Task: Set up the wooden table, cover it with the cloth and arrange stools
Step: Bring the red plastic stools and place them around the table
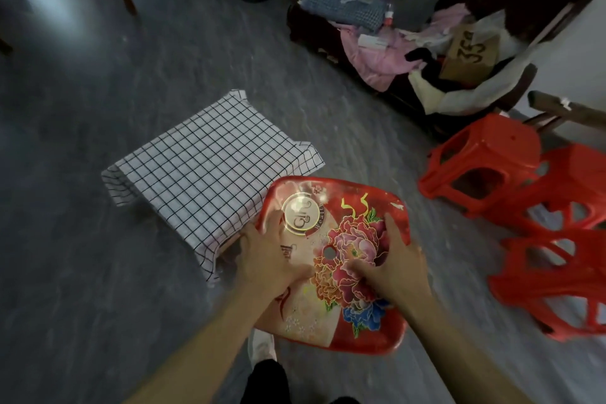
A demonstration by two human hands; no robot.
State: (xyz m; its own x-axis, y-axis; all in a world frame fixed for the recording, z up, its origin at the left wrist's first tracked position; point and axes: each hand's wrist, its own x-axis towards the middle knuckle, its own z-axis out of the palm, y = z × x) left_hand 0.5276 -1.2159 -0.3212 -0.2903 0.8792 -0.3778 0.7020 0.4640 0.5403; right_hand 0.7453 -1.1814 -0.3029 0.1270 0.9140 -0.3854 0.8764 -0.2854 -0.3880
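Grey floor [82, 141], hands on stool [334, 259]

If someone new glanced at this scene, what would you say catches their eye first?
Probably the red flower-printed stool at lower centre, with both hands on its seat: the left hand and the right hand. Behind it to the left stands the table under a checked cloth, and more red stools crowd the right edge.
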